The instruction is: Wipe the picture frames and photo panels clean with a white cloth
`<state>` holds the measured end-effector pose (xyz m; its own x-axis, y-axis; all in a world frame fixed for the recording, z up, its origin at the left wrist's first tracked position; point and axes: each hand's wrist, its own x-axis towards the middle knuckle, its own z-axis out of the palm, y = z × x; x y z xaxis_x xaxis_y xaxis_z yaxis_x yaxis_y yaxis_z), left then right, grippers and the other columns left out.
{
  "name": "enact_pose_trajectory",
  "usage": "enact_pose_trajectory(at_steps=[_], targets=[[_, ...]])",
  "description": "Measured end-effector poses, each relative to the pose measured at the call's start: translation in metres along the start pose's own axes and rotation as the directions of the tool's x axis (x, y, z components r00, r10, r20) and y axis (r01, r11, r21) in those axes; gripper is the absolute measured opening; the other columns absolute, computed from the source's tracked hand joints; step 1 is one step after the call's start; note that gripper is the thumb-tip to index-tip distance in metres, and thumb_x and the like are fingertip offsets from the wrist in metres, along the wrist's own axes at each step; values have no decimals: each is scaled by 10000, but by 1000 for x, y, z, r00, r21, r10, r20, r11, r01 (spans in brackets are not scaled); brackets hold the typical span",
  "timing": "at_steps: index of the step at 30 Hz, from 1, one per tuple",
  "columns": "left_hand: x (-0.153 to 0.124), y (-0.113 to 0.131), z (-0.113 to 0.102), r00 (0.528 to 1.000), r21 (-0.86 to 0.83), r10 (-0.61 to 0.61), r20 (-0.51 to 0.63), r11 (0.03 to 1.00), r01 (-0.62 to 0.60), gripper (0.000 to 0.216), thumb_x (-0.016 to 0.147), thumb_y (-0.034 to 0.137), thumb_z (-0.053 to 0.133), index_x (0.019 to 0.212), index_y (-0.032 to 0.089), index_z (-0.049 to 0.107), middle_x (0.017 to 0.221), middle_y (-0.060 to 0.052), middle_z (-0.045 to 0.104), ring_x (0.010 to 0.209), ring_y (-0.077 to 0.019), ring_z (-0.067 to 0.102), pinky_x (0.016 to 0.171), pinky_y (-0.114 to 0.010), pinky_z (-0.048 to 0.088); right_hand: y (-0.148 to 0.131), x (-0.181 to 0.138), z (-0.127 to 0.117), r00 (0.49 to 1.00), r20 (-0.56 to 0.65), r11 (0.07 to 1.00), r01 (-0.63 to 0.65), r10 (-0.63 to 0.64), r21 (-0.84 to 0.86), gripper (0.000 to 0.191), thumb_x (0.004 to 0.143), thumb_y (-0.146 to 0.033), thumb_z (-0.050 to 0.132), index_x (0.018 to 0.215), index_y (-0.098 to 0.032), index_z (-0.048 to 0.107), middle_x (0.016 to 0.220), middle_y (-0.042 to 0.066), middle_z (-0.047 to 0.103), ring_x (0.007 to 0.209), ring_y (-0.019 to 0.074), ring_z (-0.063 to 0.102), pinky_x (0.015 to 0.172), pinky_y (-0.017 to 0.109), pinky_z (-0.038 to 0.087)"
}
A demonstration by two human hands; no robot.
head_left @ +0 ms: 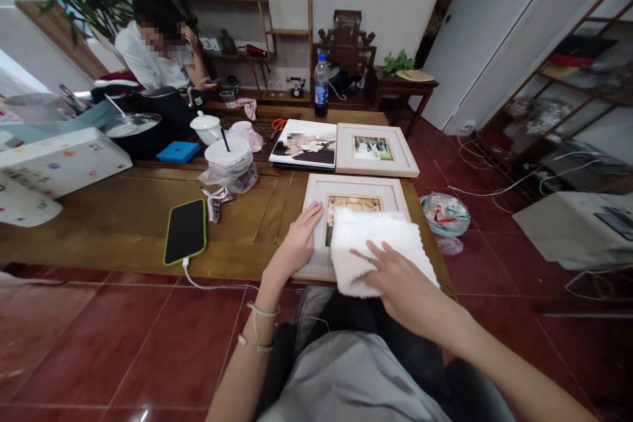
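Note:
A light-wood picture frame (310,192) with a pale mat and a small photo lies flat at the table's front edge. My left hand (298,237) rests on its left side with the fingers stretched out together. A fluffy white cloth (378,227) covers the frame's lower right part and hangs slightly over the edge. On top of this cloth is my right hand (395,273), pressing it against the frame, some fingers spread and others bent into the fabric. Behind lies a second wood frame (413,161) with a photo, beside a photo album (301,155).
A phone (185,232) on a charging cable, a lidded cup in a plastic bag (230,165), a blue box (178,151) and a white teacup (205,126) are to the left. A bottle (321,89) stands behind. Across the table a person (161,53) sits.

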<state>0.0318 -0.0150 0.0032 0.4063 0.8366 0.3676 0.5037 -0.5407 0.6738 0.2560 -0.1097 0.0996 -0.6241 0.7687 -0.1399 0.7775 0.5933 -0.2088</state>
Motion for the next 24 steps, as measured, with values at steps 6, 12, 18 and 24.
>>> enact_pose_trajectory(at_steps=[6, 12, 18, 24], targets=[[2, 4, -3, 999, 26, -10, 33, 1000, 10, 547, 855, 24, 296, 1372, 162, 411, 1454, -125, 397, 1389, -208, 287, 1137, -502, 263, -19, -14, -1, 1000, 19, 999, -6, 5, 53, 664, 609, 45, 406, 1166, -236, 631, 1476, 16, 371, 1371, 295, 267, 1113, 514, 259], [1, 2, -3, 999, 20, -14, 39, 1000, 13, 541, 862, 36, 302, 1377, 165, 407, 1460, -124, 389, 1390, -206, 284, 1138, -491, 266, 26, 20, 8, 987, -156, 998, -53, 50, -16, 667, 608, 41, 435, 1204, -205, 605, 1461, 67, 394, 1370, 278, 277, 1111, 491, 270], [-1, 1, -2, 1000, -14, -1, 6, 1000, 1, 541, 876, 49, 311, 1380, 220, 403, 1453, -96, 404, 1388, -197, 291, 1142, -499, 243, 83, 67, -8, 911, -406, 951, -181, 67, -249, 550, 665, 55, 466, 1123, -190, 646, 1502, 57, 308, 1406, 303, 152, 1115, 563, 181], [-1, 3, -3, 999, -7, -30, 26, 1000, 30, 535, 880, 51, 294, 1383, 201, 402, 1461, -117, 388, 1391, -216, 282, 1133, -527, 241, 69, 78, -2, 981, -190, 962, -87, 37, -260, 530, 656, 67, 452, 1081, -164, 668, 1435, 68, 431, 1369, 374, 228, 1079, 615, 205]])
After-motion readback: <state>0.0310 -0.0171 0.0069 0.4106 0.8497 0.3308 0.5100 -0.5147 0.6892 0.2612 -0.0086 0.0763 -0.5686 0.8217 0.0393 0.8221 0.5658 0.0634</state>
